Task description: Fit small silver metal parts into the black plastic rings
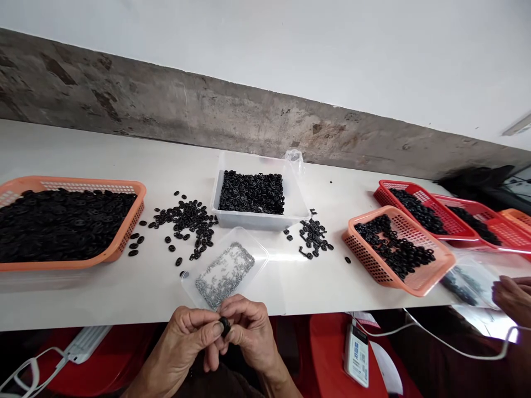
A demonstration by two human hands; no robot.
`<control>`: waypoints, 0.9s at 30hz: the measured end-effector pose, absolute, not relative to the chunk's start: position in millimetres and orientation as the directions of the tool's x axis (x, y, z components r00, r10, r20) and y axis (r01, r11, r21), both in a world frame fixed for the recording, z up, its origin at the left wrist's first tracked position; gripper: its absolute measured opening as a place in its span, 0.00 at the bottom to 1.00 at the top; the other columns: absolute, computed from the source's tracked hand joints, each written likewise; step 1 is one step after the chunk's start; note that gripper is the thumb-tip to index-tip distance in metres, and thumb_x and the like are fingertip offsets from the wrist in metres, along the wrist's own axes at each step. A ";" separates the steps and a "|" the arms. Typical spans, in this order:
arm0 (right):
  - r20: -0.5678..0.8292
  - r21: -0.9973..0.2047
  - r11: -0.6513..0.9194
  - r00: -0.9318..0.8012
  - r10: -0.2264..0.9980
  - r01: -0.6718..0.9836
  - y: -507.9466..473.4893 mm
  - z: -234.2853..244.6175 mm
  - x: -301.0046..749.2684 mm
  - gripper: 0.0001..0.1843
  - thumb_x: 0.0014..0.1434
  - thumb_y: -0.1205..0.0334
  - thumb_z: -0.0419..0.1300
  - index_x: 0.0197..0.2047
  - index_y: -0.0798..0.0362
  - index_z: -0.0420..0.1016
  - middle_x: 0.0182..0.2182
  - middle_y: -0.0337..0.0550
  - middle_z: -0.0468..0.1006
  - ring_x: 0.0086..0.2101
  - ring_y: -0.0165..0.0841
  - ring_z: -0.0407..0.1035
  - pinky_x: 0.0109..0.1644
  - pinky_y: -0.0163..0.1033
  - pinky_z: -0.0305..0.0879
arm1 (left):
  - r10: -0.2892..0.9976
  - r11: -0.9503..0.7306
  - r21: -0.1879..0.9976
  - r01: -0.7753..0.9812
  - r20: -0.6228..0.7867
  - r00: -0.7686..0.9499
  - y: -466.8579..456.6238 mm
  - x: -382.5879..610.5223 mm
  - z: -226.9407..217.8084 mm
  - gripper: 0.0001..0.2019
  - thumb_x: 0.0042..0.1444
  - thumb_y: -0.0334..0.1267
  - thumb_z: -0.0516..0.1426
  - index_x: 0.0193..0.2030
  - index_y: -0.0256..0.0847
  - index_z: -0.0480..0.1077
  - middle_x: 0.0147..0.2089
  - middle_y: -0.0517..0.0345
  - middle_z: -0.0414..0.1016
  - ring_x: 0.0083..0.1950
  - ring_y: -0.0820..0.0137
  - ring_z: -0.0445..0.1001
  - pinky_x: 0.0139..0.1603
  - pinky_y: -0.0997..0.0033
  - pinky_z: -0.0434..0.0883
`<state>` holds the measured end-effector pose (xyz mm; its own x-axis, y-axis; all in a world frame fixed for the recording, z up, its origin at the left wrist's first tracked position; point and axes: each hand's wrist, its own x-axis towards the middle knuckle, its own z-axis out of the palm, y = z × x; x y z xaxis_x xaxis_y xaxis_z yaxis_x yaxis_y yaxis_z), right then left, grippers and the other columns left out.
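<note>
Just off the table's front edge, my left hand (182, 337) and my right hand (251, 334) meet. Pinched between their fingertips is a small black oval part (224, 326), partly covered by the fingers. Right behind the hands lies a clear plastic tray (259, 255) with many small silvery metal pieces (226, 276) in it. Loose black oval parts (188, 221) are scattered to the tray's left. A smaller heap of black pieces (315, 236) sits to its right. Behind it stands a translucent bin (249, 220) holding many small black pieces.
At the left is an orange basket (124, 232) full of black parts. Another orange basket (440, 265) and red baskets (464, 235) stand to the right. Another person's hand (514, 296) is at the far right. Below are red stools (327, 354), a power bank (357, 354) and white cables (456, 348).
</note>
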<state>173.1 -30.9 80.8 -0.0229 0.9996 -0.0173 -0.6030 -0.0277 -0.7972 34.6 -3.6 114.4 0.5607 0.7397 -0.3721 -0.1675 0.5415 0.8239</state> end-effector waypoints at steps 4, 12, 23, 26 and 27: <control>-0.028 -0.812 -0.020 0.005 1.000 -0.584 -31.5 84.7 172.6 0.15 0.40 0.57 0.75 0.32 0.52 0.81 0.30 0.40 0.75 0.18 0.26 0.69 0.20 0.30 0.68 | 0.734 0.524 0.838 -0.149 -0.355 0.579 -3.3 33.4 110.7 0.14 0.54 0.42 0.61 0.23 0.35 0.78 0.13 0.57 0.70 0.16 0.76 0.63 0.22 0.74 0.61; -0.009 -0.827 0.014 0.038 0.999 -0.562 -31.9 85.4 169.3 0.13 0.43 0.54 0.73 0.32 0.50 0.81 0.29 0.41 0.77 0.19 0.28 0.69 0.20 0.33 0.68 | 0.738 0.510 0.848 -0.140 -0.348 0.578 -4.8 33.4 108.9 0.16 0.54 0.43 0.60 0.23 0.34 0.78 0.14 0.57 0.70 0.16 0.75 0.63 0.20 0.75 0.61; 0.002 -0.828 0.029 0.050 0.999 -0.560 -32.5 81.6 168.2 0.12 0.46 0.56 0.72 0.33 0.52 0.79 0.25 0.39 0.75 0.18 0.27 0.68 0.19 0.32 0.66 | 0.748 0.501 0.844 -0.190 -0.312 0.585 -4.7 34.5 106.8 0.16 0.56 0.42 0.59 0.22 0.34 0.77 0.15 0.57 0.68 0.20 0.73 0.64 0.21 0.75 0.61; -0.009 -0.843 0.017 0.045 0.999 -0.538 -29.6 73.9 168.0 0.13 0.47 0.56 0.72 0.35 0.52 0.78 0.27 0.39 0.76 0.17 0.25 0.68 0.20 0.31 0.64 | 0.787 0.485 0.848 -0.214 -0.317 0.529 -4.2 39.7 105.6 0.16 0.53 0.44 0.60 0.22 0.34 0.77 0.14 0.57 0.69 0.18 0.74 0.64 0.20 0.74 0.61; -0.009 -0.856 0.015 0.043 0.999 -0.517 -28.4 72.2 168.4 0.14 0.48 0.55 0.71 0.36 0.52 0.78 0.26 0.38 0.76 0.17 0.25 0.68 0.21 0.31 0.64 | 0.807 0.474 0.852 -0.221 -0.321 0.495 -3.0 40.5 104.8 0.16 0.51 0.45 0.61 0.22 0.34 0.77 0.14 0.56 0.69 0.17 0.73 0.65 0.19 0.74 0.60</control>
<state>168.4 -28.4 72.2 0.0435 0.9990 -0.0090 -0.5171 0.0148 -0.8558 40.5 -3.0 104.8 0.4948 0.8075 -0.3212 -0.2209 0.4743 0.8522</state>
